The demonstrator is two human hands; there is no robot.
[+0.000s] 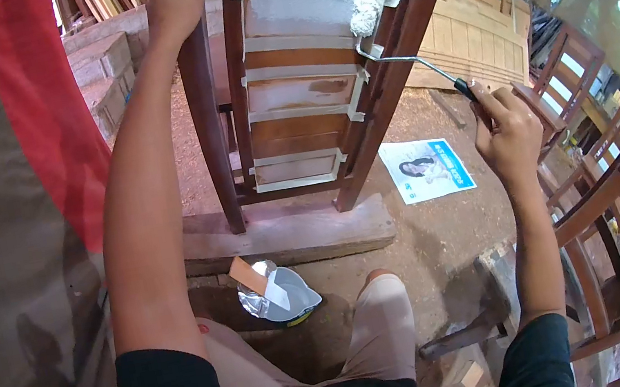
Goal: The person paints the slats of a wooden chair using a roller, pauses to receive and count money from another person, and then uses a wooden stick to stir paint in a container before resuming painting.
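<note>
My left hand [179,5] is closed round the upper part of a dark wooden post [208,128] of an upright chair-like frame. In my right hand [508,127] is the dark handle of a small paint roller [433,66]. The fluffy, whitish roller head touches the right end of the top taped panel [299,15], which looks coated in white. Below it, the middle panel [297,94] has patchy white with brown showing through. The lowest panel [295,169] is pale and edged with masking tape.
The frame's legs rest on a wooden plank [301,236]. A foil-lined paint container [282,294] with a wooden-handled tool sits between my legs. A printed sheet [427,168] lies on the ground. Wooden chairs [614,223] stand at the right, and red cloth [45,99] hangs left.
</note>
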